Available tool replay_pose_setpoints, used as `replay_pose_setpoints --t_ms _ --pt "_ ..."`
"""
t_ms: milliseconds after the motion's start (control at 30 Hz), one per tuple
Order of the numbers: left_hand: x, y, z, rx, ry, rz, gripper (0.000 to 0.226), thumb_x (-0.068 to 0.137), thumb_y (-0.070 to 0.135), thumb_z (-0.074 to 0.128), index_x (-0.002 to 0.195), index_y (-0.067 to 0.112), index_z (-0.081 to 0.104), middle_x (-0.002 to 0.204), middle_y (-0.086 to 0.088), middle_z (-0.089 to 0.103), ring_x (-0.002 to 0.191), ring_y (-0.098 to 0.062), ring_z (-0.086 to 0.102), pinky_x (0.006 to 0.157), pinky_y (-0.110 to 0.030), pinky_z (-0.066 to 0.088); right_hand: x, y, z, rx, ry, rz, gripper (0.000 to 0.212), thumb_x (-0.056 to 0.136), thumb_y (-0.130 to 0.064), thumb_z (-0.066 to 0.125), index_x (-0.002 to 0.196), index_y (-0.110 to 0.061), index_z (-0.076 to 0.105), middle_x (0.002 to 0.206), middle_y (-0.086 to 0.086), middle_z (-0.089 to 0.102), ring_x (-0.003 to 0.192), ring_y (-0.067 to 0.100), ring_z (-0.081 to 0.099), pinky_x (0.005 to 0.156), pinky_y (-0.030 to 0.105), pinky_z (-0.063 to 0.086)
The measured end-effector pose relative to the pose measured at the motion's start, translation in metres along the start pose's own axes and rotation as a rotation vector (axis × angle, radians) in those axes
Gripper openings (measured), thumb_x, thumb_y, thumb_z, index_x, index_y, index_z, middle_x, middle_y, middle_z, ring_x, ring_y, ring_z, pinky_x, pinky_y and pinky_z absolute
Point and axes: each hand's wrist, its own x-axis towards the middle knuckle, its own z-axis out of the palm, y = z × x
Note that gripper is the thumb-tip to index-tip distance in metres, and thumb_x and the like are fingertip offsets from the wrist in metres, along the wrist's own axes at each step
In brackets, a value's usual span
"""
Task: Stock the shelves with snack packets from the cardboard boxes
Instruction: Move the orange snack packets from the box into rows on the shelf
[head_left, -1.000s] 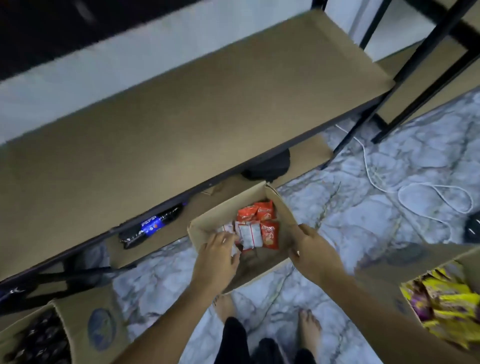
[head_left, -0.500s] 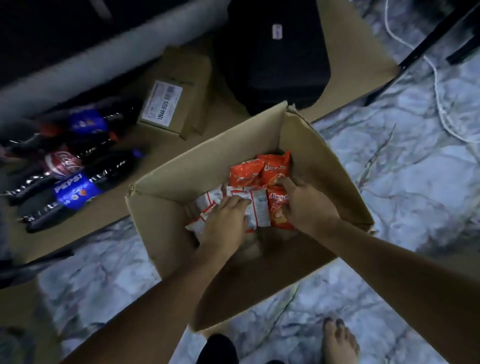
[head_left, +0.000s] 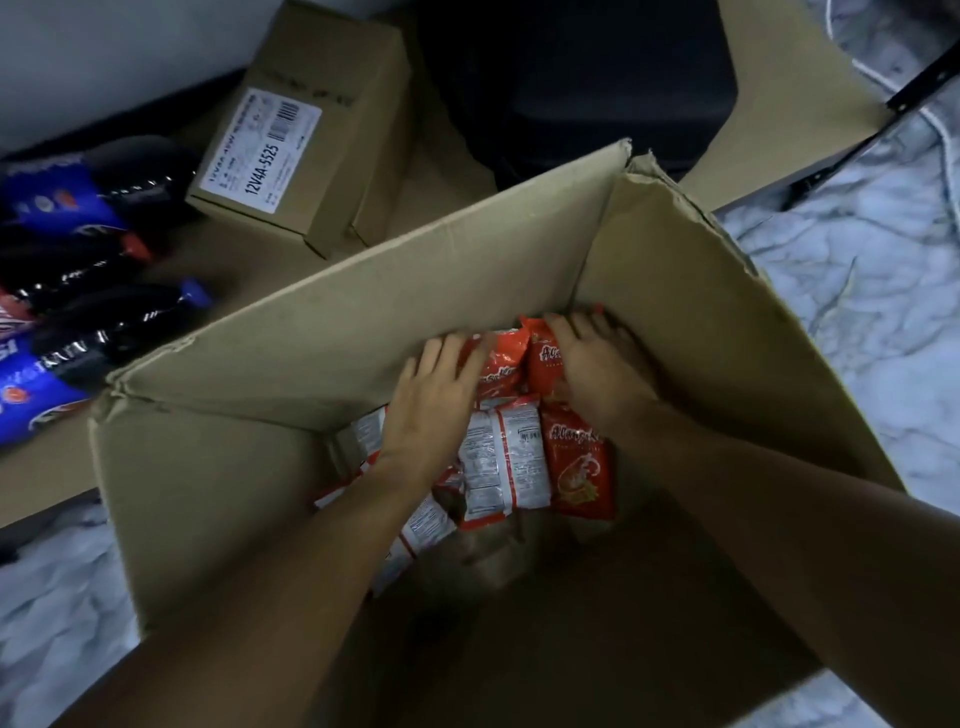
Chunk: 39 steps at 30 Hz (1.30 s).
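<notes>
An open cardboard box (head_left: 291, 358) stands on the marble floor in front of me. At its bottom lie several red and white snack packets (head_left: 506, 457), some face up, some label side up. Both my hands reach deep into the box. My left hand (head_left: 431, 400) lies with spread fingers on the far-left packets. My right hand (head_left: 597, 374) rests on an orange-red packet (head_left: 543, 364) at the far side, fingers bent over its top edge. The lowest shelf board (head_left: 234, 280) lies just behind the box.
On the low shelf board sit a small labelled cardboard carton (head_left: 306, 135), several dark cola bottles (head_left: 78, 322) lying at the left, and a black bag (head_left: 571, 78). A black shelf leg (head_left: 919, 78) and a white cable (head_left: 935, 119) cross the floor at the upper right.
The view has dropped from the shelves down to the box. Both hands have gone from the box rim deep inside, moving forward onto the far packets.
</notes>
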Motion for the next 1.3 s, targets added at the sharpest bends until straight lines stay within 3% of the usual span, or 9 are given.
replay_pose_setpoints --t_ms 167,400,567,767,933,1167,1300 --pt "-0.003 -0.009 0.004 0.047 0.046 0.006 0.067 0.071 0.011 0.082 0.133 0.018 0.057 0.114 -0.007 0.059 0.102 -0.027 0.055 0.083 -0.038 0.047 0.000 -0.002 0.003 -0.162 0.003 -0.050 0.071 0.083 -0.037 0.073 0.144 -0.024 0.038 0.146 0.004 0.046 0.136 0.024 0.037 0.112 0.040 0.026" --pt "-0.009 -0.013 -0.035 0.052 0.073 0.014 0.062 0.077 0.023 0.081 0.134 0.020 0.057 0.115 -0.004 0.061 0.105 -0.026 0.055 0.084 -0.038 0.044 -0.017 -0.003 -0.022 -0.144 0.052 -0.095 0.053 0.087 -0.033 0.067 0.135 -0.026 0.048 0.133 0.002 0.058 0.126 0.024 0.050 0.111 0.040 0.028" --pt "-0.026 -0.012 -0.089 0.054 0.144 -0.039 0.054 0.080 0.015 0.077 0.131 0.019 0.060 0.110 -0.004 0.061 0.095 -0.030 0.055 0.075 -0.040 0.042 -0.058 -0.007 -0.070 -0.093 0.099 -0.096 0.038 0.094 -0.031 0.058 0.131 -0.027 0.049 0.127 0.002 0.058 0.121 0.026 0.054 0.105 0.042 0.038" --pt "-0.057 0.001 -0.187 -0.025 0.154 -0.172 0.046 0.085 0.021 0.074 0.130 0.020 0.061 0.107 -0.004 0.063 0.093 -0.029 0.060 0.078 -0.043 0.049 -0.118 -0.012 -0.164 0.004 0.113 -0.146 0.046 0.095 -0.041 0.059 0.137 -0.030 0.042 0.128 0.001 0.059 0.118 0.025 0.058 0.101 0.039 0.042" --pt "-0.084 0.020 -0.280 -0.074 0.186 -0.317 0.043 0.084 0.023 0.073 0.126 0.024 0.064 0.111 0.002 0.069 0.101 -0.025 0.060 0.086 -0.040 0.043 -0.171 -0.018 -0.257 0.062 0.120 -0.220 0.052 0.096 -0.038 0.060 0.142 -0.035 0.037 0.132 -0.001 0.059 0.117 0.027 0.060 0.100 0.041 0.041" --pt "-0.133 0.061 -0.420 -0.187 0.311 -0.514 0.039 0.077 0.015 0.081 0.113 0.024 0.069 0.103 0.003 0.070 0.095 -0.025 0.059 0.075 -0.039 0.045 -0.254 -0.027 -0.376 0.109 0.098 -0.309 0.053 0.094 -0.042 0.062 0.143 -0.036 0.044 0.132 -0.002 0.060 0.115 0.027 0.060 0.099 0.037 0.042" --pt "-0.155 0.078 -0.500 -0.240 0.344 -0.609 0.033 0.083 0.018 0.076 0.114 0.024 0.069 0.106 0.004 0.069 0.100 -0.024 0.057 0.078 -0.039 0.043 -0.305 -0.038 -0.443 0.196 0.138 -0.343 0.050 0.092 -0.039 0.067 0.139 -0.033 0.051 0.122 -0.004 0.062 0.111 0.021 0.061 0.101 0.040 0.044"
